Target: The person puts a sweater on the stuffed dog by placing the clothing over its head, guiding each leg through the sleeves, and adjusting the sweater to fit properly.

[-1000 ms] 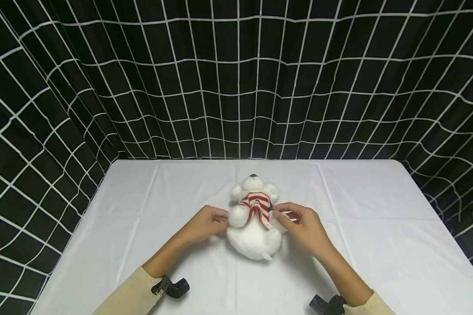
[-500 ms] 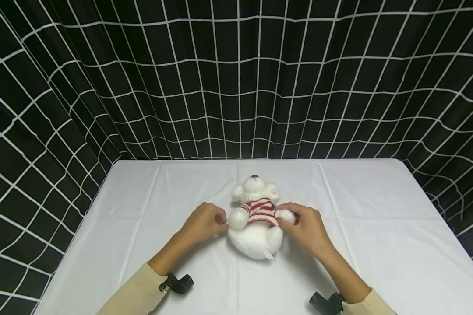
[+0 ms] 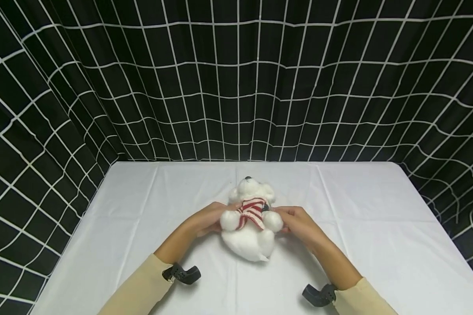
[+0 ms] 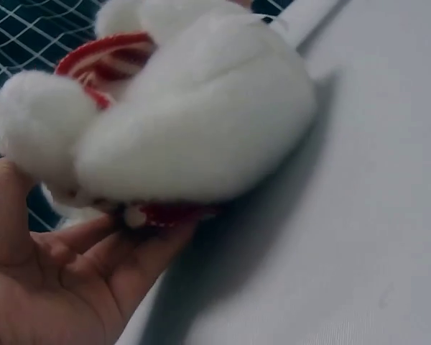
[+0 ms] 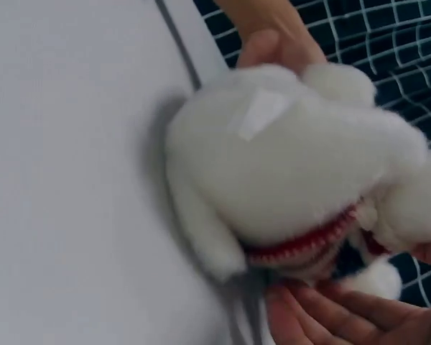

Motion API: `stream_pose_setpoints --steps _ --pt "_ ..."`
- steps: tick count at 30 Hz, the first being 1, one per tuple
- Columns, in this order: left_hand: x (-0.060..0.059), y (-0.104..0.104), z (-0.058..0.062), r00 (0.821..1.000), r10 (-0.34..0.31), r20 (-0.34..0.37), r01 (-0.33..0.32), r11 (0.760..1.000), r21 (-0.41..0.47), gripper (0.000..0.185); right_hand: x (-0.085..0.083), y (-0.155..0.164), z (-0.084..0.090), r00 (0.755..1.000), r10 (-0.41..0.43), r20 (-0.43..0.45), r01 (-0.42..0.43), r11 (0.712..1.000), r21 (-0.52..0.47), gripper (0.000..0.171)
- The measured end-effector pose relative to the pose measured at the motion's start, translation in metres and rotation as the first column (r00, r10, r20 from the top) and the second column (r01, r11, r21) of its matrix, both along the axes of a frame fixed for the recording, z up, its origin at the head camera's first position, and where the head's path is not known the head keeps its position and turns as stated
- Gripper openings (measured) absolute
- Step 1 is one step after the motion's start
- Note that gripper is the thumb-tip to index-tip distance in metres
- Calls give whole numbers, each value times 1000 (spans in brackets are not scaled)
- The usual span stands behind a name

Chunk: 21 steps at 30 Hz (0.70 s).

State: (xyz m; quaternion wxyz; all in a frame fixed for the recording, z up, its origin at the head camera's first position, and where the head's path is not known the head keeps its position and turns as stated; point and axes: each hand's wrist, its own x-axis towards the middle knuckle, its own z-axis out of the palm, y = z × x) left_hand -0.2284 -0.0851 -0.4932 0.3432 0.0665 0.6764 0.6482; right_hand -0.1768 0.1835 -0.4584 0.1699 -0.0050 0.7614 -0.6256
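A white plush bear (image 3: pixel 244 245) lies on its back on the table, its black nose pointing to the far side. It wears a red-and-white striped knitted sweater (image 3: pixel 254 212), rumpled at the front. My left hand (image 3: pixel 206 221) grips one side of the bear, fingers behind its round arm; in the left wrist view the fingers (image 4: pixel 129 266) reach under the body by the red hem. On the other side my right hand (image 3: pixel 301 225) holds the bear behind its other arm. In the right wrist view the right fingers (image 5: pixel 337 309) lie beneath the sweater edge. Some fingertips are hidden.
A white cloth with fold creases covers the table (image 3: pixel 173 183). Behind and beside it hangs a black curtain (image 3: pixel 236 78) with a white grid. Black wrist cameras (image 3: pixel 319 295) sit at both cuffs.
My left fingers have gone from beside the bear's arm to behind it. My right hand has shifted from the front of the other arm to behind it. The bear moved slightly left; the sweater front changed shape.
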Motion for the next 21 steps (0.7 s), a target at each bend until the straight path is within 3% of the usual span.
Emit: stream_pose_setpoints --steps 3,6,8,13,17,19,21 --pt "1 3 0 1000 -24 -10 24 999 37 46 0 -6 -1 1000 25 9 -26 999 45 43" --pt "2 6 8 994 13 -110 -8 999 40 44 -3 -10 6 999 32 -34 -31 999 29 42" --pt "3 6 15 981 45 -191 -38 998 41 44 -4 -13 11 996 28 -79 -29 1000 -3 43" --pt "5 8 25 920 114 -375 -106 993 43 54 -5 -14 17 968 9 -250 -10 1000 -4 48" --pt "9 8 20 843 135 -521 -148 989 17 54 -3 -15 10 920 -3 -392 39 996 83 45" --pt "12 7 16 815 124 -566 -144 990 10 54 -2 -15 5 896 2 -444 60 990 126 44" --pt "15 6 11 800 107 -591 -130 992 3 54 0 -14 0 882 24 -471 61 985 163 45"
